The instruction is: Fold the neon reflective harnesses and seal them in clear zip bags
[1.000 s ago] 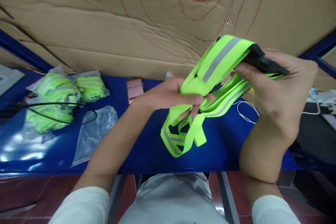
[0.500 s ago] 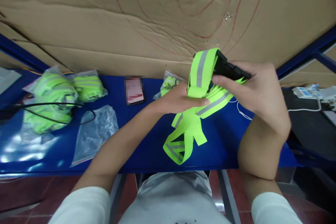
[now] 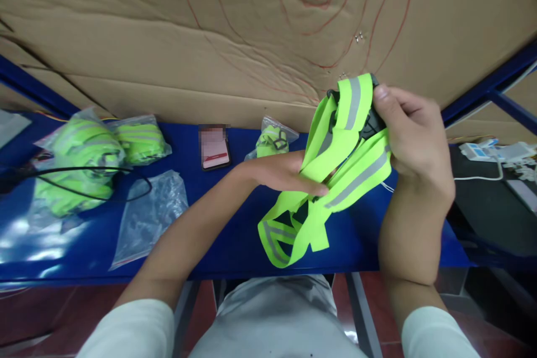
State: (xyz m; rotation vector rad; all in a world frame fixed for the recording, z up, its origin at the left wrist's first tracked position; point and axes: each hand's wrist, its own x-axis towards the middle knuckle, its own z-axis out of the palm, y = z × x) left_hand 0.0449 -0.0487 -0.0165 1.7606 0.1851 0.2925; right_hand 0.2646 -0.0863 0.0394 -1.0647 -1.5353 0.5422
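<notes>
A neon yellow-green reflective strap (image 3: 361, 179) with a grey stripe is bunched in loops between both hands, above the blue table. My left hand (image 3: 293, 173) is closed around the folded bands, thumb across their front; its other fingers are mostly hidden behind the strap. At the upper right of the loops, my right hand (image 3: 413, 123) pinches the strap by its black plastic buckle (image 3: 371, 125). Below my left hand hang a loose loop and a short strap end.
Bagged yellow-green straps (image 3: 86, 151) lie at the left, near a black cable (image 3: 138, 170). An empty clear bag (image 3: 149, 212) and a phone (image 3: 215, 148) rest on the blue table (image 3: 226, 224). Another bagged strap (image 3: 272, 140) sits behind my left hand. Cardboard (image 3: 168, 56) stands behind.
My right hand has shifted its grip up to the buckle's top. The loops have spread wider apart and tilted rightward. My left hand stays near the same place.
</notes>
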